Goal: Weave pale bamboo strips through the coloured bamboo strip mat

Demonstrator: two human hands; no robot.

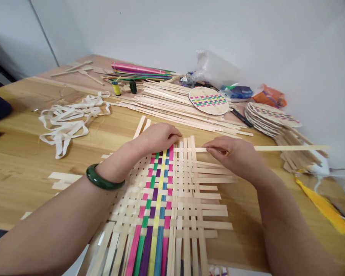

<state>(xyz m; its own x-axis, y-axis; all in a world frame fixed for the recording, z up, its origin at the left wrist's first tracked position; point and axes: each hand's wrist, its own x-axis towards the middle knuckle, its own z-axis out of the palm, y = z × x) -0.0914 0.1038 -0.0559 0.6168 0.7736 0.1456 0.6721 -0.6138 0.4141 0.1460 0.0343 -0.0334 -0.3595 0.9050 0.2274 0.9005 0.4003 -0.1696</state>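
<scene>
Pinching pale strip (290, 148) in right hand (234, 153), right of centre of frame, probably for steering it straight during weaving. Holding left hand (159, 137) at top edge of woven mat (186, 197), lower centre, likely to steady coloured strips (158, 197); cannot tell whether gripping any.

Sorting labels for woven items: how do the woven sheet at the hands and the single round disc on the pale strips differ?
Outline: the woven sheet has loose ends sticking out; the round disc has a closed, rounded edge.
Contact: the left hand is on the woven sheet; no hand touches the round disc, resting on pale strips.
Shared: pale weave with a multicoloured band including pink, green and purple.
</scene>
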